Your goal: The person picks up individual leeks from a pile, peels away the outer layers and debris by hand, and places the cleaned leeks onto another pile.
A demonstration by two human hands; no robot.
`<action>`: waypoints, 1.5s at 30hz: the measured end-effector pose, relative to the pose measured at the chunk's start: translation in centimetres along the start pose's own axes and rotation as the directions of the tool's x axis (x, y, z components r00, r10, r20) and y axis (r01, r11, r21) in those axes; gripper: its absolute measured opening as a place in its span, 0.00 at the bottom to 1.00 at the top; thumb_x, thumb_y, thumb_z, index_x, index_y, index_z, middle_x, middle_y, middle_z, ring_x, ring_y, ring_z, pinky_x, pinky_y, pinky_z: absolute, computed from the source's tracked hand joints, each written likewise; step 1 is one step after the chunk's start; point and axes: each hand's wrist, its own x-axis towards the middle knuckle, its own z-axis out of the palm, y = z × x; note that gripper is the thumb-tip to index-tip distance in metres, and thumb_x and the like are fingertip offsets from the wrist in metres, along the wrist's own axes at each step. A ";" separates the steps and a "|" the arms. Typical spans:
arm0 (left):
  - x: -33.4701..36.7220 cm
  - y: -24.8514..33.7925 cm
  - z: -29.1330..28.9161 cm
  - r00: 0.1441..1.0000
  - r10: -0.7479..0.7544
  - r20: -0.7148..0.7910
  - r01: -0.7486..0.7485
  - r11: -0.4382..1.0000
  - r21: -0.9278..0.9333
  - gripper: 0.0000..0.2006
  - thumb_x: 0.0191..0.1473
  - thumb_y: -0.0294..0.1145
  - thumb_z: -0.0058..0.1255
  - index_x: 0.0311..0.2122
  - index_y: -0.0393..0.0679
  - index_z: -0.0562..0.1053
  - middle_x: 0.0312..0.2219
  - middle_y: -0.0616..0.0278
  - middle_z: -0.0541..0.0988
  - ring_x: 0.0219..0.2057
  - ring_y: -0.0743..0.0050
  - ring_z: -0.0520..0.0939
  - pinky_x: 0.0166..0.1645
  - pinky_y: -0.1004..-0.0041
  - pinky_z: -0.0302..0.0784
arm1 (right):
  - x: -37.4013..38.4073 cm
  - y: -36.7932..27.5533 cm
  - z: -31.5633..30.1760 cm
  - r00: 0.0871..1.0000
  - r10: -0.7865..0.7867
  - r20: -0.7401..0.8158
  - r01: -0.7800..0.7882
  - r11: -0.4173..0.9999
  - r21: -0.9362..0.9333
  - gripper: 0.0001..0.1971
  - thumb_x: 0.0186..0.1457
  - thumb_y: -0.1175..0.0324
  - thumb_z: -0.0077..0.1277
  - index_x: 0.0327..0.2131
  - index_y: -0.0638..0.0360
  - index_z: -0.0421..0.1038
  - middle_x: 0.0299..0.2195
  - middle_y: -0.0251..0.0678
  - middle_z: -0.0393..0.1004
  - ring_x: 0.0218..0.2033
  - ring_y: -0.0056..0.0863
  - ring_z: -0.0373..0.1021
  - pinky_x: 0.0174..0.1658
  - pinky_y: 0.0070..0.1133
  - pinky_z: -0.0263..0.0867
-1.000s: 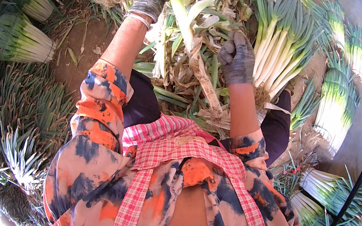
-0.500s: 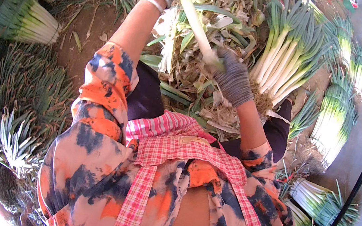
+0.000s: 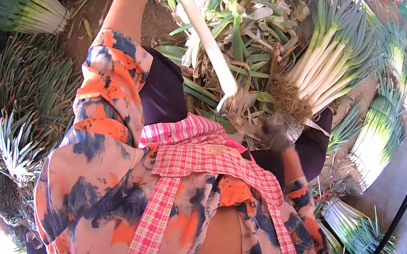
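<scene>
Leaves (image 3: 240,38) lie between the held leek (image 3: 203,32) and heaped leeks (image 3: 323,61).

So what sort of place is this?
Likely a vegetable sorting or packing area: tied bundles of leek-like stalks along the right, loose leaves and peelings littered in the middle, and a leafy green heap at left.

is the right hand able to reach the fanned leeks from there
Probably yes: the right hand, though blurred, is near the root ends of the fanned leeks, and nothing large seems to block it.
</scene>
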 end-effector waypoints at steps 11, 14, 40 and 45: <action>1.0 -1.7 -3.1 0.999 0.021 0.035 -0.017 0.993 -0.113 0.13 0.54 0.45 0.40 0.36 0.47 0.69 0.28 0.64 0.72 0.29 0.68 0.70 0.36 0.70 0.66 | 15.5 -11.3 -14.4 0.317 -0.256 -0.913 0.858 0.488 0.161 0.23 0.53 0.61 0.46 0.50 0.61 0.60 0.40 0.41 0.70 0.39 0.33 0.67 0.44 0.24 0.62; 1.0 -0.7 -6.5 0.997 0.066 0.028 -0.061 0.986 -0.156 0.15 0.54 0.46 0.39 0.39 0.47 0.69 0.32 0.63 0.73 0.33 0.67 0.70 0.41 0.69 0.65 | 7.6 -10.1 -10.3 0.764 -0.168 -0.623 0.561 0.650 0.513 0.18 0.51 0.67 0.46 0.47 0.58 0.64 0.36 0.41 0.70 0.35 0.39 0.67 0.36 0.26 0.63; -18.4 -12.1 16.2 0.949 -0.311 0.054 0.274 0.897 0.348 0.06 0.51 0.27 0.47 0.33 0.41 0.64 0.18 0.63 0.71 0.14 0.74 0.72 0.15 0.75 0.69 | 5.7 -9.9 -10.2 0.438 0.266 -0.859 0.433 0.774 0.461 0.29 0.47 0.66 0.51 0.54 0.58 0.54 0.36 0.55 0.69 0.36 0.46 0.70 0.37 0.30 0.65; -20.9 -16.3 18.2 0.748 -0.522 0.411 0.390 0.846 0.364 0.21 0.55 0.51 0.38 0.42 0.41 0.64 0.30 0.58 0.74 0.29 0.71 0.76 0.36 0.72 0.74 | 3.2 -8.6 -9.2 0.220 0.426 -0.877 0.547 0.691 0.473 0.27 0.50 0.68 0.48 0.54 0.58 0.54 0.40 0.51 0.68 0.39 0.39 0.70 0.40 0.26 0.64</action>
